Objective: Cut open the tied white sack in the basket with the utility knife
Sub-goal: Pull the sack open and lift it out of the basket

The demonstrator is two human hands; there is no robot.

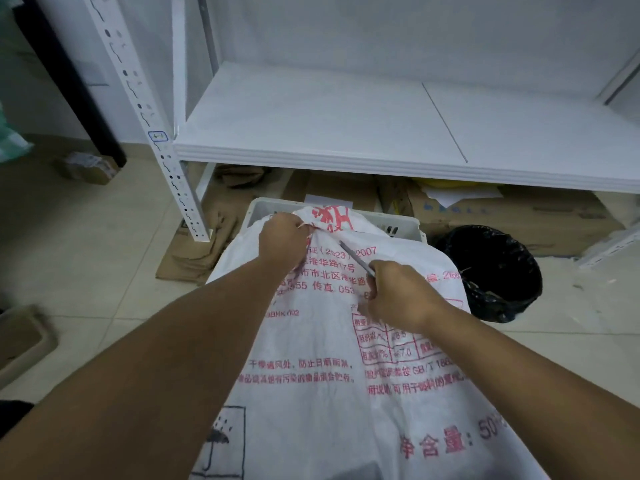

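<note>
Pale floor tiles (104,237) and a bare white shelf (346,126) frame the scene, with flattened cardboard (194,258) stowed beneath the shelf and a bin lined with a black bag (498,271) set to the right. One white sack (311,393), printed in red, is seen lying in one white basket (398,225), of which only the far rim shows; the sack's tied neck is gathered at the far end. That bunched neck is gripped by the left hand (282,240), its fingers curled tight around the fabric. One utility knife (356,259) is held in the right hand (398,294), the fingers closed around the handle, which is mostly hidden; the thin blade is pointed towards the neck, just below the left hand, and appears to lie on or very near the fabric, though contact cannot be confirmed. The step in hand is judged to be the cut at the tie. It would be done well if the neck were pulled taut and upward, so the weave is tensioned, and the blade drawn with shallow strokes away from the holding fingers, which sit near the tip. Two hands, one sack, one knife, one basket and one bin are counted.
</note>
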